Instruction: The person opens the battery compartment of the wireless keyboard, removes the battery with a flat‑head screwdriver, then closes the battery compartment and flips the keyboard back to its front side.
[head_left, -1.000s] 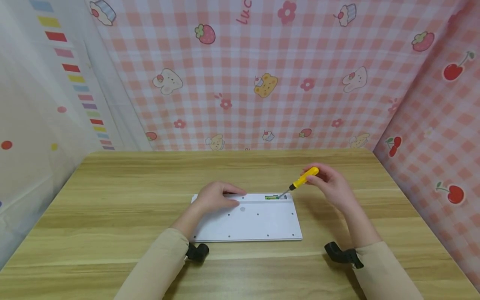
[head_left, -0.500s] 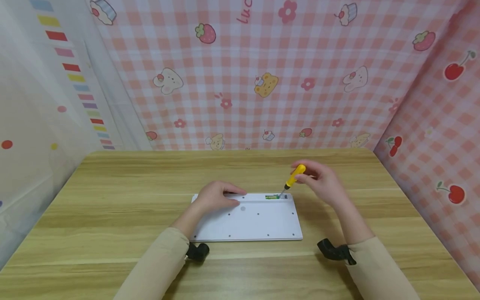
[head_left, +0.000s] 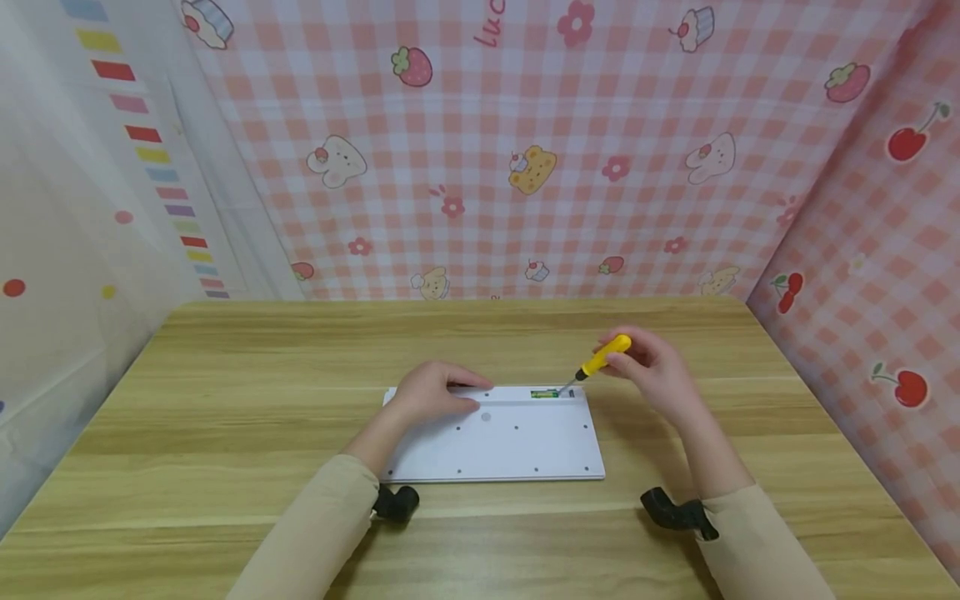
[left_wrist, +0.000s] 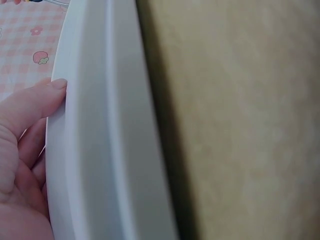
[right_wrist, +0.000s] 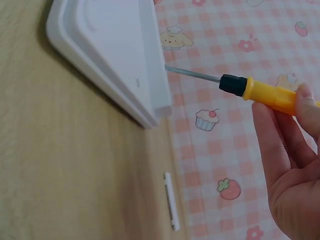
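A white keyboard (head_left: pixel 487 450) lies face down on the table, its underside dotted with screws. Near its far right corner a battery slot shows a green battery (head_left: pixel 543 394). My left hand (head_left: pixel 435 392) grips the raised ridge along the far edge; in the left wrist view its thumb (left_wrist: pixel 52 92) presses on the ridge. My right hand (head_left: pixel 652 375) pinches the yellow handle of a screwdriver (head_left: pixel 603 357) between thumb and fingers. The screwdriver slants down to the left, its tip at the right end of the battery. In the right wrist view the keyboard hides the tip.
A small white strip (right_wrist: pixel 171 201), shaped like a battery cover, lies on the table near the keyboard's right corner. The wooden table (head_left: pixel 225 417) meets a pink checked cloth (head_left: pixel 480 208) at its back edge. Black wrist cameras sit below both hands.
My right hand first swung the screwdriver more upright and to the left, then tipped it back to the right and lower. The tip stayed in the battery slot. My left hand has not moved.
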